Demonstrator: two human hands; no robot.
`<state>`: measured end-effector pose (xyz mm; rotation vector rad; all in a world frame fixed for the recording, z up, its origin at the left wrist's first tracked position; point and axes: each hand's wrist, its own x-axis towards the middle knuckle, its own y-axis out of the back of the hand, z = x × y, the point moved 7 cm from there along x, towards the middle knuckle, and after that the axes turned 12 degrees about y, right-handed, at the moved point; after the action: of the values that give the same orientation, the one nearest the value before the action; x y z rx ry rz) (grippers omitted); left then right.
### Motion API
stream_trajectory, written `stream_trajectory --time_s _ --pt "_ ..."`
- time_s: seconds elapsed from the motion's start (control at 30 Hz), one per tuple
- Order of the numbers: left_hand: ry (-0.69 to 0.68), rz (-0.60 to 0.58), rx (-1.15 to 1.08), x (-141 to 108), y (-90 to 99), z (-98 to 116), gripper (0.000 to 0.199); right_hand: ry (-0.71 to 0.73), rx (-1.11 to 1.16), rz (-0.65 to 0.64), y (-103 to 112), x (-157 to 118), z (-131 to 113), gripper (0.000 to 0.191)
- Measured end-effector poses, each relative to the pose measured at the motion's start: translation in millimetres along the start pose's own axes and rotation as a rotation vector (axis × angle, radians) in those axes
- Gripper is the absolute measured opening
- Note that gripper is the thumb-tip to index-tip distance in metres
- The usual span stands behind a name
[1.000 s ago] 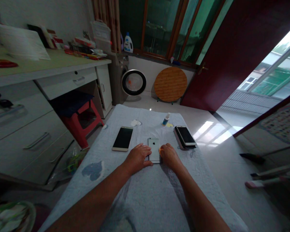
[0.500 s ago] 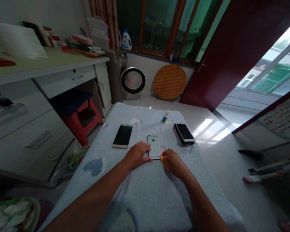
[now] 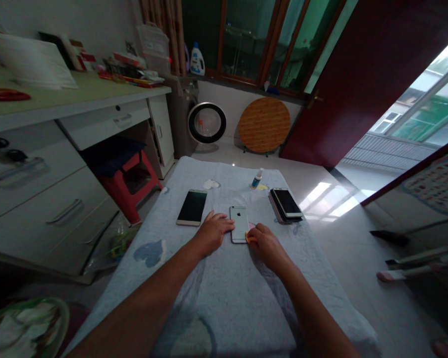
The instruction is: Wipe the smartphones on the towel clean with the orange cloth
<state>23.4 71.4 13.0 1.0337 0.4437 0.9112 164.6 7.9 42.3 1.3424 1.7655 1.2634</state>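
A silver smartphone (image 3: 239, 226) lies back side up on the cloth-covered table, a dark apple logo on its upper part. My left hand (image 3: 213, 230) is open, its stretched fingertips touching the phone's left edge. At the lower right edge of the phone, my right hand (image 3: 264, 243) is closed on a small orange cloth (image 3: 248, 237), most of it hidden by the fingers. Left of these lies a gold-rimmed smartphone (image 3: 192, 208), dark screen up. Toward the right edge, a white smartphone (image 3: 288, 203) rests on top of a dark one.
A small spray bottle (image 3: 257, 178) stands at the far side of the table, covered by a pale blue patterned cloth (image 3: 239, 298). Beyond are a red stool (image 3: 132, 186), a front-loading washing machine with its door (image 3: 207, 123) open, and a round wooden tabletop (image 3: 264, 124).
My right hand has slid the orange cloth slightly up along the phone's right edge. My left thumb has drawn back from the phone's lower edge. The view has shifted slightly.
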Motion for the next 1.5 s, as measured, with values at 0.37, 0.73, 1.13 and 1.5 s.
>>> stream_trajectory --time_s 0.37,0.73,1.13,1.5 --pt "-0.016 0.030 -0.031 -1 2.8 2 0.043 0.120 -0.107 -0.146 -11 24 -39 0.021" --pt "-0.024 0.019 -0.019 -2 5.1 3 0.044 0.108 0.013 -0.049 -13 19 -32 0.014" --pt "-0.023 0.063 -0.019 -9 13.9 16 0.045 -0.007 0.094 0.064 1 -6 2 0.015" --pt "-0.048 0.064 -0.021 -4 6.0 14 0.039 -0.146 0.009 0.104 -7 8 15 0.018"
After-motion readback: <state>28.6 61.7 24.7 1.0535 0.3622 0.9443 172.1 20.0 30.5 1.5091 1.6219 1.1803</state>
